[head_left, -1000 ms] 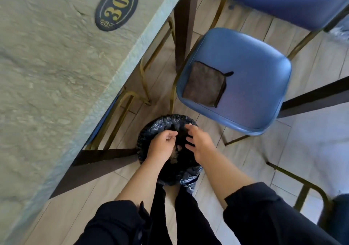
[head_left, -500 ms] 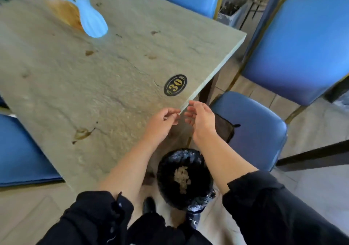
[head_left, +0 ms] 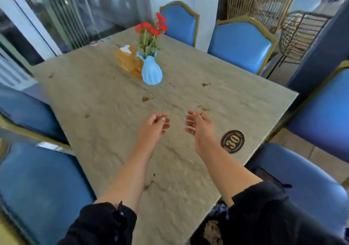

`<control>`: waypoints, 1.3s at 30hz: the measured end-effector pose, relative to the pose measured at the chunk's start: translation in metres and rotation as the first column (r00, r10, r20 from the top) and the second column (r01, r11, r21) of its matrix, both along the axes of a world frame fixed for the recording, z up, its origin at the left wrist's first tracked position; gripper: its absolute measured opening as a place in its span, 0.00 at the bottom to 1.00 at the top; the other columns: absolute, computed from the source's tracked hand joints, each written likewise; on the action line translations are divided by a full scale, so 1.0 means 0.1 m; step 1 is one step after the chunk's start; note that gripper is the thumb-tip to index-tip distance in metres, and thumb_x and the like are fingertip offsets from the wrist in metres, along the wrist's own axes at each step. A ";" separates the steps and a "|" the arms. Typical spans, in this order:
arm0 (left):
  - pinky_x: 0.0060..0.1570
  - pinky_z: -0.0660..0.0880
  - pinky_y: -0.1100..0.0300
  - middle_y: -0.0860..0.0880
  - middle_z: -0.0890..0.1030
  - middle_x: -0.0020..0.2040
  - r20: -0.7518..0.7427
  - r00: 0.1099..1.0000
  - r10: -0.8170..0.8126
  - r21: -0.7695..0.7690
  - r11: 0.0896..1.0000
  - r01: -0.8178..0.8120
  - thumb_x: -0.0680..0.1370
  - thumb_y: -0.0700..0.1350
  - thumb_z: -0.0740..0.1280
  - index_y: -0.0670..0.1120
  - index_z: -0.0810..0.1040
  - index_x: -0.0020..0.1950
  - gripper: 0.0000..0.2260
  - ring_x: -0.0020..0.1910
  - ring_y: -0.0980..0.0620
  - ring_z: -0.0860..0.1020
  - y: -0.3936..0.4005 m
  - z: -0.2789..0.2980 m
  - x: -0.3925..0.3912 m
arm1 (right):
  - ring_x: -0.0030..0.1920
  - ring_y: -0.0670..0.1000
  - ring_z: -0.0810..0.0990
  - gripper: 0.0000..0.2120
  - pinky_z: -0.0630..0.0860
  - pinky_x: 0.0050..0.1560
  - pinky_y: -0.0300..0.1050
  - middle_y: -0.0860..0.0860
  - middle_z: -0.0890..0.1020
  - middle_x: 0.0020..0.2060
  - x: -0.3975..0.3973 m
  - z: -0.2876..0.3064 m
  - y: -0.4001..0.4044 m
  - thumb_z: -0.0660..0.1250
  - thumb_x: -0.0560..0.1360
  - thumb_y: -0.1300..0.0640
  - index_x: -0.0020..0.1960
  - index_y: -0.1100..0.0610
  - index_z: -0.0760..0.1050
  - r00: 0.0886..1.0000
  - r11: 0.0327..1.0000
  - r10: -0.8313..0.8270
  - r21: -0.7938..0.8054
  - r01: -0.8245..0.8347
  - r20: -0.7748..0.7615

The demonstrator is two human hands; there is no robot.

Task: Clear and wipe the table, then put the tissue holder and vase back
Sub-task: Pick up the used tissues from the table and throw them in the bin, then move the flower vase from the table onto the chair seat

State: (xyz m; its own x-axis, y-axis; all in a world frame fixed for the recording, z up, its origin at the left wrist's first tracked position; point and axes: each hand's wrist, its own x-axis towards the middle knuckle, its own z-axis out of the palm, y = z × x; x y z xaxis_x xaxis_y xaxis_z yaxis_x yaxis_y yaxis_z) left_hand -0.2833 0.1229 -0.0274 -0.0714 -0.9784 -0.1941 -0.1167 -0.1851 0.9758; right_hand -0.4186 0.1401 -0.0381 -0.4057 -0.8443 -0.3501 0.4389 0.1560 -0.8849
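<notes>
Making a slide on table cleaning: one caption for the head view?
Both empty hands, left and right, hover over the stained table; vase and tissue holder remain.

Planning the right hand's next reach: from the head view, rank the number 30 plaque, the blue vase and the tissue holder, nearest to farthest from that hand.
1. Number 30 plaque: just right of the right hand, near the table corner.
2. Blue vase: farther up the table, to the left.
3. Tissue holder: just behind the vase on its left, slightly farther.
</notes>
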 end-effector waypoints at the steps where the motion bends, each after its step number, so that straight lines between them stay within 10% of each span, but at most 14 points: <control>1: 0.40 0.71 0.60 0.51 0.80 0.41 -0.005 1.000 0.005 0.005 1.000 -0.005 0.81 0.37 0.58 0.52 0.77 0.46 0.13 0.38 0.56 0.79 -0.20 -0.01 0.12 | 0.35 0.47 0.74 0.11 0.70 0.34 0.40 0.50 0.77 0.37 0.11 -0.01 -0.18 0.58 0.79 0.64 0.43 0.53 0.75 1.000 1.000 -0.004 0.007 0.004 -0.013; 8: 0.42 0.72 0.59 0.49 0.80 0.43 0.021 0.999 -0.025 0.034 0.999 0.024 0.80 0.37 0.60 0.53 0.76 0.46 0.11 0.40 0.55 0.78 -1.63 -0.17 0.68 | 0.37 0.45 0.72 0.12 0.69 0.38 0.38 0.49 0.74 0.39 0.71 -0.17 -1.38 0.63 0.76 0.66 0.57 0.56 0.74 0.981 0.999 -0.051 -0.005 0.050 -0.185; 12: 0.52 0.74 0.53 0.53 0.79 0.52 0.090 0.994 -0.060 -0.002 0.998 0.061 0.76 0.46 0.64 0.61 0.76 0.50 0.09 0.51 0.53 0.78 -2.34 -0.39 0.81 | 0.52 0.47 0.74 0.22 0.73 0.49 0.39 0.51 0.74 0.56 0.82 -0.37 -2.07 0.70 0.72 0.62 0.64 0.52 0.70 0.939 0.998 -0.010 0.049 0.029 -0.343; 22: 0.69 0.66 0.48 0.52 0.68 0.73 0.131 0.987 -0.094 0.037 0.995 0.090 0.79 0.44 0.58 0.52 0.61 0.76 0.24 0.70 0.49 0.68 -3.37 -0.64 0.73 | 0.71 0.56 0.63 0.47 0.65 0.69 0.50 0.55 0.62 0.72 0.77 -0.60 -3.33 0.77 0.67 0.54 0.77 0.53 0.51 0.605 0.976 0.216 0.186 -0.113 -0.766; 39: 0.53 0.70 0.63 0.58 0.79 0.57 0.034 0.971 -0.238 -0.024 0.971 0.239 0.79 0.40 0.58 0.55 0.74 0.66 0.18 0.58 0.59 0.75 -2.89 -0.42 0.28 | 0.60 0.53 0.73 0.39 0.68 0.47 0.42 0.51 0.70 0.66 0.28 -0.42 -2.69 0.76 0.67 0.60 0.72 0.50 0.61 0.604 0.998 0.052 0.061 -0.006 -0.795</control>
State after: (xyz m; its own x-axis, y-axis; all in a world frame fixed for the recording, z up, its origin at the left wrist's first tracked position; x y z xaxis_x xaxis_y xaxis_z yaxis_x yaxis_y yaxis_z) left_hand -0.2553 -0.1656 -0.0694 -0.2980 -0.9388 -0.1725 -0.1839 -0.1209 0.9755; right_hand -0.3909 -0.1289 -0.0801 -0.5189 -0.8527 0.0600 -0.4412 0.2071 -0.8732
